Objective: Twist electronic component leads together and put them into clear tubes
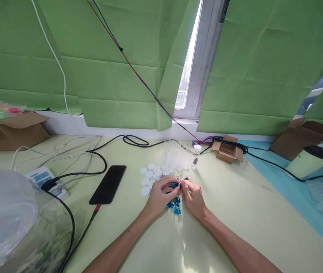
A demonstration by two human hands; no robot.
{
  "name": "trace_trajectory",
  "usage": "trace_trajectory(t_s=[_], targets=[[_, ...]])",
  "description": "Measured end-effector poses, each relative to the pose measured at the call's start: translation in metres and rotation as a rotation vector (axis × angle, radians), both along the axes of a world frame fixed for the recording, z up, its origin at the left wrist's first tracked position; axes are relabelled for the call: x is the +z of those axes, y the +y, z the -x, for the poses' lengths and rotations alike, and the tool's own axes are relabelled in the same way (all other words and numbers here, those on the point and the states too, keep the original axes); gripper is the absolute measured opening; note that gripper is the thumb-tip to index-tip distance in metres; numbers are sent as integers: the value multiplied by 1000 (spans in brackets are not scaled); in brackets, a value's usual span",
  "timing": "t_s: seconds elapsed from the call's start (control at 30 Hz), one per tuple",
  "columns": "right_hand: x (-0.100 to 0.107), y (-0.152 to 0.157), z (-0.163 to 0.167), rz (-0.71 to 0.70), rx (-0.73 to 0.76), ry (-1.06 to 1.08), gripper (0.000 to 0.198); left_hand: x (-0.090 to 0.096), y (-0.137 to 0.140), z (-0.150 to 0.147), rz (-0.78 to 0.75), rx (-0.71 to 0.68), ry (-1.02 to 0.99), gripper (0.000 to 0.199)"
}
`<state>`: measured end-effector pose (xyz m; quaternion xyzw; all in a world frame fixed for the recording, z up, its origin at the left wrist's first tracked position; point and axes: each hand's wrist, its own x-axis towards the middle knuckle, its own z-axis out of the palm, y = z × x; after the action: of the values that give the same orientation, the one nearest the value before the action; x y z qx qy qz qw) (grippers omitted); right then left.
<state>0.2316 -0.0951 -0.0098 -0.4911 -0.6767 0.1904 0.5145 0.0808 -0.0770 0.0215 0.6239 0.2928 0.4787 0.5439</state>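
Note:
My left hand (159, 193) is closed, its thumb and fingers gripping a small shiny blue metal fitting (174, 185). Against it, my right hand (194, 198) pinches at a tiny dark part, too small to name and mostly covered by the fingertips. Just below the hands lie several loose blue metal fittings (177, 211) on the table. White round caps (145, 182) are spread beyond and left of my left hand. Past them stand several clear tubes (170, 153). One tube with a white cap (197, 148) has something dark inside.
A black phone (108, 184) with a cable lies left of my hands. A power strip (47, 182), tangled cords and a large clear plastic container (4, 220) fill the left. Small open carton (227, 149) stands at the back; a green cup (306, 163) stands far right.

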Motion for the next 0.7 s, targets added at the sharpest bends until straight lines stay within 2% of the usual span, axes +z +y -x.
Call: trace_trajectory(t_s=[0.13,0.37,0.7], targets=[[2,-2,0,-5,-10,24,45,1,1,0,44,8,-56,11],[7,-6,3,36,60,74,23,7,5,2,101,86,-86,17],[5,-4,2,68,92,99,21,5,4,4,49,61,-44,14]])
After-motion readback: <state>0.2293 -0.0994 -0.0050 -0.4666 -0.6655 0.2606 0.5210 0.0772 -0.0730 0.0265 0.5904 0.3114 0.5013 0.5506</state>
